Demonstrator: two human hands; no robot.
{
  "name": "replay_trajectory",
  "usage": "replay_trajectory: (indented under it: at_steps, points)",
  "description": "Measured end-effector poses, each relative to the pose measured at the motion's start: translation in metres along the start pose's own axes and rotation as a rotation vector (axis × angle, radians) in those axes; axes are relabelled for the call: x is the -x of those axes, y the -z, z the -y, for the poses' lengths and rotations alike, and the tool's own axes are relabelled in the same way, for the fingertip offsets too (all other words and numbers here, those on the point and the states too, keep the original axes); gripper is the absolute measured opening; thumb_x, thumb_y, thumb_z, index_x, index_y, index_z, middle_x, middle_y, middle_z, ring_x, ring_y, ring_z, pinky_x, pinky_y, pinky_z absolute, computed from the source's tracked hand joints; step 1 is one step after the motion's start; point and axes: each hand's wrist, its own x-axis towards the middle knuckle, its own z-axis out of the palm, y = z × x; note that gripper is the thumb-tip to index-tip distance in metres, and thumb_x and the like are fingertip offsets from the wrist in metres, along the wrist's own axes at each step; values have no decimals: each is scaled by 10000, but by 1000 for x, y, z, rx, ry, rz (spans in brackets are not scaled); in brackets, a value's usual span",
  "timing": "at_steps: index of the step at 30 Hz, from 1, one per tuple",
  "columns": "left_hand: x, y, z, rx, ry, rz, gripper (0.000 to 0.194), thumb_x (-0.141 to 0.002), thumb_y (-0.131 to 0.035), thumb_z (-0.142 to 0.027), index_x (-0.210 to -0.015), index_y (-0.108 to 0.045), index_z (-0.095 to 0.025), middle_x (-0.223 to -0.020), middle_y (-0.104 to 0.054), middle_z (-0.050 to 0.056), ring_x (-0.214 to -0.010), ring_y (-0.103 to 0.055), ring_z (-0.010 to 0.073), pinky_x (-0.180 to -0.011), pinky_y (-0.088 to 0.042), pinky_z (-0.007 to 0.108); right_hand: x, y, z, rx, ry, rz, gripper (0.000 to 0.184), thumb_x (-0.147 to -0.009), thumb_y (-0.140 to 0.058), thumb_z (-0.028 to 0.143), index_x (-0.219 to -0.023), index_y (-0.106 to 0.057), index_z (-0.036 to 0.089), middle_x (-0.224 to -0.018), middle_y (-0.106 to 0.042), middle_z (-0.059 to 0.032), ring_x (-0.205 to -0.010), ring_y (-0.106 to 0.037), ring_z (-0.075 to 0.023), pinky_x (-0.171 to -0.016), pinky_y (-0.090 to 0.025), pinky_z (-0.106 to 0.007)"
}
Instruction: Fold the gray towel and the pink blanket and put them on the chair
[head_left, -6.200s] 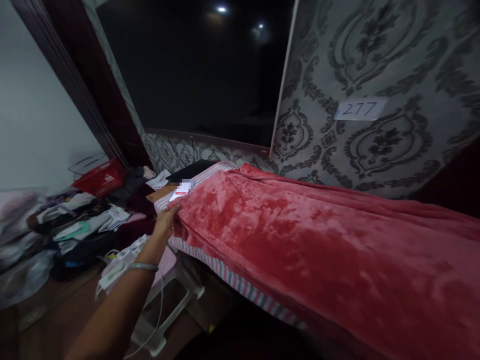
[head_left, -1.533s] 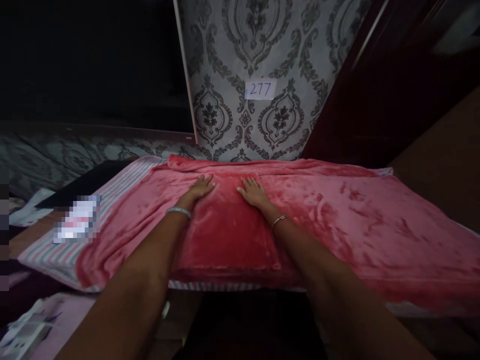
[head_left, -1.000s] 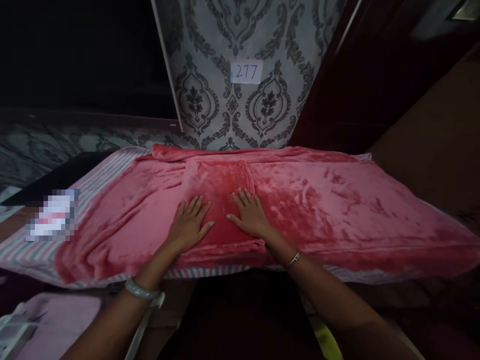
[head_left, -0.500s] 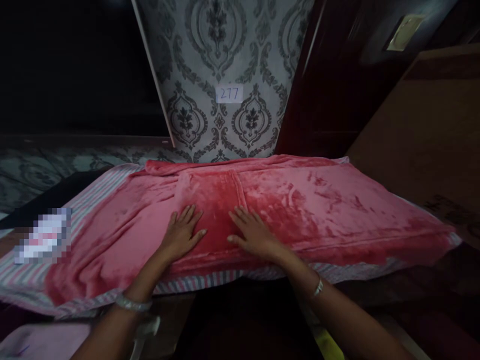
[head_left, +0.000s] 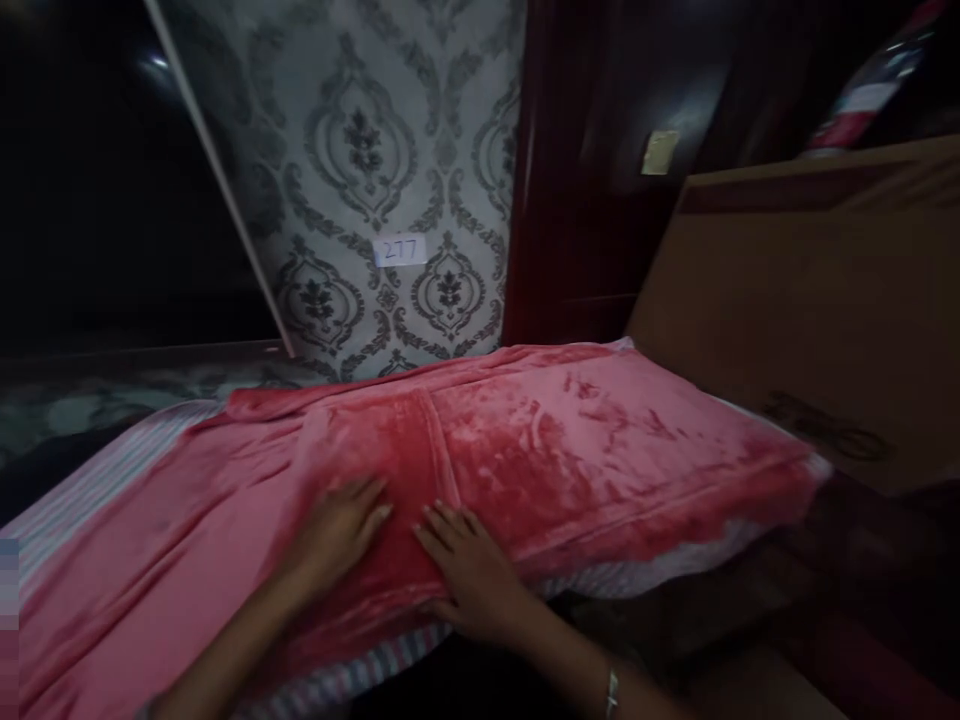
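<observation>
A pinkish-red plush cloth lies spread over a striped cloth that shows along the front and left edges. Whether the plush piece is a blanket or a garment, I cannot tell. My left hand rests on the darker red part of it, fingers extended and slightly blurred. Just right of a raised seam's lower end, my right hand lies flat on the same cloth with fingers spread. Neither hand grips anything.
A large dark screen stands at the back left. Behind the cloth is a patterned wall with a paper label reading 277. On the right stands a cardboard box, with a bottle at its top edge.
The view has turned to the right and up, so the scene sits lower and further left, and the bottle has come into sight. Both hands stay on the plush cloth, my right hand slightly nearer its front edge.
</observation>
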Motion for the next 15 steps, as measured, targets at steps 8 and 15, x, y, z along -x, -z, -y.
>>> replay_trajectory:
  at_steps: [8,15]
  points:
    - [-166,16,-32,-141,79,-38,664,-960,-318,-370,-1513,-378,-6,-1603,-328,242,-1509,-283,345,-1202,-276,563,3,19,6,178,47,-120,763,-987,-513,570,-1586,-259,173,-1643,-290,-109,-1533,-185,-249,-1250,-210,-489]
    - [-204,-34,-8,-91,57,-46,633,-955,-314,-405,-1497,-430,-100,-1614,-328,202,-1493,-298,371,-1151,-258,658,-8,17,-6,261,91,-124,437,-1080,-348,379,-1448,-479,182,-1564,-439,-76,-1465,-345,-246,-1193,-337,-482]
